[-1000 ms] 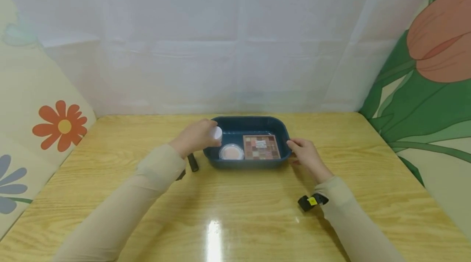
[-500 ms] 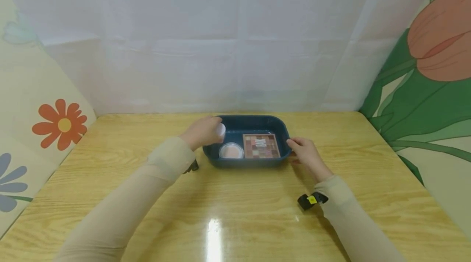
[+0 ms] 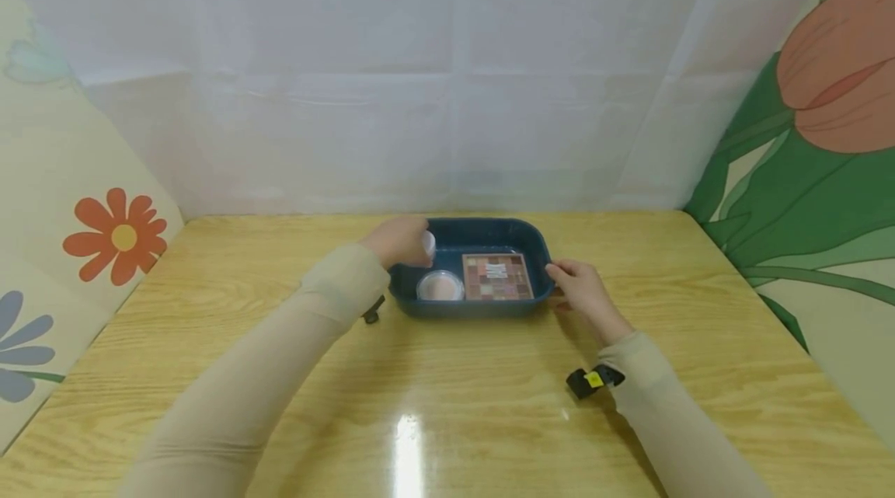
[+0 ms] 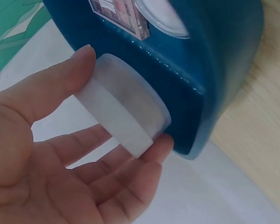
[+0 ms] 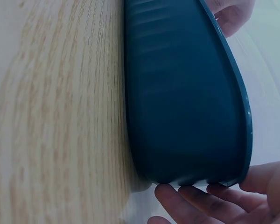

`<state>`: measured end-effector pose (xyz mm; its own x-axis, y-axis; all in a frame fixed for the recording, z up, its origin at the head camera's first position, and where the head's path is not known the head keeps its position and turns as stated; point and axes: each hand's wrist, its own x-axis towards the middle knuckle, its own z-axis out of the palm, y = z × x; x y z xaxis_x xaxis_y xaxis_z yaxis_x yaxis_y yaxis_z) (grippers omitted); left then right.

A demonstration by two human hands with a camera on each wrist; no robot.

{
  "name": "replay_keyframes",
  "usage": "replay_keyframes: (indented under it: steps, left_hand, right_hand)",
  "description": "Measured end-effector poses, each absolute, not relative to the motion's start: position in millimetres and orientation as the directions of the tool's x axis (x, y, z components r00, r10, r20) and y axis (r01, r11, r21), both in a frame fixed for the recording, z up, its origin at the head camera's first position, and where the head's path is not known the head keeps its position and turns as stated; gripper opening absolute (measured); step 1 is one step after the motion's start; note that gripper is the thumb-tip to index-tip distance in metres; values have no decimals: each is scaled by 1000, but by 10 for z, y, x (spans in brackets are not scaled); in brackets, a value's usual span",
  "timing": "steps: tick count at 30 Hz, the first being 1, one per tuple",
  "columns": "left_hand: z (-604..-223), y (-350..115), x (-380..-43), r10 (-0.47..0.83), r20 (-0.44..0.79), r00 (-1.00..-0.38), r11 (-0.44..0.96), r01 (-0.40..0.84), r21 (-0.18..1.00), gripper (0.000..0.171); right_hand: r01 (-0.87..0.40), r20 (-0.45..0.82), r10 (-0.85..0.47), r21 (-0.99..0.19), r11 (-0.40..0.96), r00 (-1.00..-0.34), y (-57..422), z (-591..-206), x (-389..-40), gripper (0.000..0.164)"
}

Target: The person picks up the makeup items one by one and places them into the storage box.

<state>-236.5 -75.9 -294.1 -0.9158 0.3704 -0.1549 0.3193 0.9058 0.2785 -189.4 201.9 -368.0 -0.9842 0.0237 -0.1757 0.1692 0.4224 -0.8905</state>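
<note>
My left hand (image 3: 400,240) pinches a small jar (image 4: 123,109) with a white lid and a clear, frosted body. Thumb on one side and fingertips on the other, it holds the jar tilted over the left end of a dark blue basin (image 3: 471,310). Inside the basin a round powder compact (image 3: 440,287) lies at the front left, and beside it is a square makeup palette (image 3: 498,277) of brown and pink tiles. At the basin's right end my right hand (image 3: 586,297) grips the rim, thumb at the edge and fingertips against the outer wall (image 5: 186,116).
The basin stands on a wood-grain table (image 3: 475,389), near its back edge. A white cloth (image 3: 447,78) hangs behind. Flower-painted panels flank the table, with a red flower (image 3: 122,237) at left and a large tulip (image 3: 846,78) at right. A black wrist device (image 3: 593,381) sits at the right cuff.
My left hand has moved a little to the right with the jar, further over the basin. The right hand has stayed at the rim, and the basin, compact and palette have not shifted.
</note>
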Motion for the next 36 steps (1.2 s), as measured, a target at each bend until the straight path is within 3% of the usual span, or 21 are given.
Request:
replay_keyframes:
  steps: [6, 36]
  left_hand:
    - [-2918, -685, -2401, 341, -181, -923, 929, 300, 218, 50]
    - [-2879, -506, -2557, 263, -309, -914, 948, 185, 259, 47]
  right_hand:
    - [166, -174, 21, -892, 420, -985, 2018, -3657, -1872, 44]
    - [172, -172, 33, -912, 371, -984, 2008, -3686, -1883, 43]
